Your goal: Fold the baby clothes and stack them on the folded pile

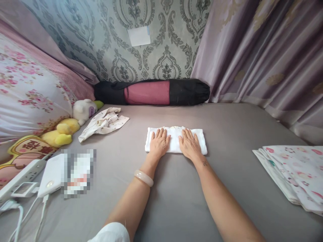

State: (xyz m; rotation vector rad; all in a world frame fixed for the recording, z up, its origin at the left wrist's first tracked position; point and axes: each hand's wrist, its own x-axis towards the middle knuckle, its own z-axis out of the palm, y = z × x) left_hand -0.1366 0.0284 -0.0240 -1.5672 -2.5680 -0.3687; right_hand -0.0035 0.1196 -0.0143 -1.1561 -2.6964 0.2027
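Note:
A white folded cloth [173,145] lies as a flat, wide rectangle on the grey bed sheet [174,201]. My left hand [159,142] rests palm down on its left part, fingers stretched toward the far edge. On the right part my right hand [189,144] lies flat in the same way, with its fingers a little apart. Bare cloth shows between the two hands. Whether the cloth is a garment or a towel I cannot tell. A pale bangle [143,178] circles my left wrist.
Left of the cloth lies a crumpled patterned cloth [104,123]. A folded printed fabric [297,174] is at the right. Plush toys [84,111], a power strip [22,178] and a white box with cables [51,174] line the left. A black and pink rolled bag [147,92] lies along the wall.

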